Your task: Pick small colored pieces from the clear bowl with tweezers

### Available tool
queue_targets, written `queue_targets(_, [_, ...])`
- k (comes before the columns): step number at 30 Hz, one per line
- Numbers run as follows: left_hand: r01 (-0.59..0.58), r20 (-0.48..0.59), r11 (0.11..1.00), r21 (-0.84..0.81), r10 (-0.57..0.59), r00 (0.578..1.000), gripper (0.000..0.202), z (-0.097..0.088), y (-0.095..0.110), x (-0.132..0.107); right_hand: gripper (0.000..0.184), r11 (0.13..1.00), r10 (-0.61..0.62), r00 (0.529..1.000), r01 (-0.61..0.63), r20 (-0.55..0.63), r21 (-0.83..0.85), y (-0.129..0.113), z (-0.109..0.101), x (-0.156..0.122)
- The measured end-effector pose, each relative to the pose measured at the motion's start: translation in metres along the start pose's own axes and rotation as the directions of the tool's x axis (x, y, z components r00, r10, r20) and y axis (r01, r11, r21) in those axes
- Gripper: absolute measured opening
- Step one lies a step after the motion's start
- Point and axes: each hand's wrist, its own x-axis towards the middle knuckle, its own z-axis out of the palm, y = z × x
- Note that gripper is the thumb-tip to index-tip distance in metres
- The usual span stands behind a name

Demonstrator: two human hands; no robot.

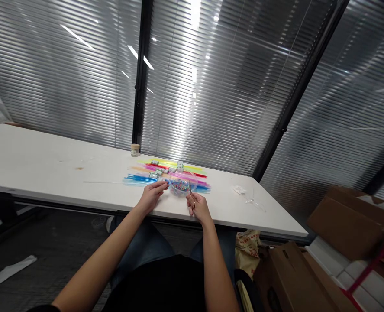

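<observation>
My right hand (198, 207) is closed around the handles of small scissors (192, 198), their blades pointing up beside a clear bowl (179, 193). Inside the bowl lie many small multicoloured pieces (180, 185). My left hand (152, 196) pinches a thin, straw-like strip at the bowl's left rim; its tip points over the bowl toward the scissors. Behind both hands, bundles of long thin strips lie on the table: blue strips (135, 179), pink, red and yellow strips (192, 168). Several pale-labelled bands or rolls (154, 162) sit on the bundles.
The white table (49, 160) runs along a wall of blinds. A small jar with a tan lid (135, 150) stands at the back edge. Crumpled white material (239, 190) and clear thin strands (253, 201) lie at right. Cardboard boxes (295, 277) and a yellowish bag (247, 251) stand below on the right.
</observation>
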Motion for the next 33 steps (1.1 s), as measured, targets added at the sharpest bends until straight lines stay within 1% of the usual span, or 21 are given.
queue_targets(5, [0.008,0.009,1.000,-0.030,-0.008,1.000,0.041,-0.0007,-0.0008,0.0009,0.036,1.000,-0.004,1.000,0.004,-0.016,-0.001,-0.0020,0.0010,-0.0004])
queue_targets(9, [0.013,0.007,0.999,-0.044,-0.012,1.000,0.041,-0.0011,-0.0013,0.0013,0.043,0.999,0.029,0.998,-0.028,-0.050,0.022,-0.0019,0.0011,0.0008])
queue_targets(12, [0.010,0.008,0.999,-0.047,-0.010,1.000,0.040,-0.0006,-0.0009,0.0006,0.046,0.998,0.048,0.999,-0.047,-0.022,0.042,-0.0004,0.0002,0.0014])
queue_targets(16, [0.003,0.012,1.000,-0.013,-0.003,1.000,0.041,0.0007,0.0004,-0.0017,0.045,0.999,0.038,0.999,-0.039,0.017,0.003,0.0000,-0.0007,0.0006])
queue_targets(24, [-0.017,0.052,0.999,0.031,0.016,0.999,0.044,-0.0008,-0.0013,-0.0015,0.047,0.999,0.034,0.999,-0.034,0.026,-0.014,-0.0011,-0.0003,0.0002])
queue_targets(33, [-0.026,0.050,0.997,0.079,0.022,0.998,0.046,0.0035,0.0045,-0.0073,0.047,1.000,0.028,0.999,-0.028,0.034,-0.002,-0.0006,-0.0005,0.0004])
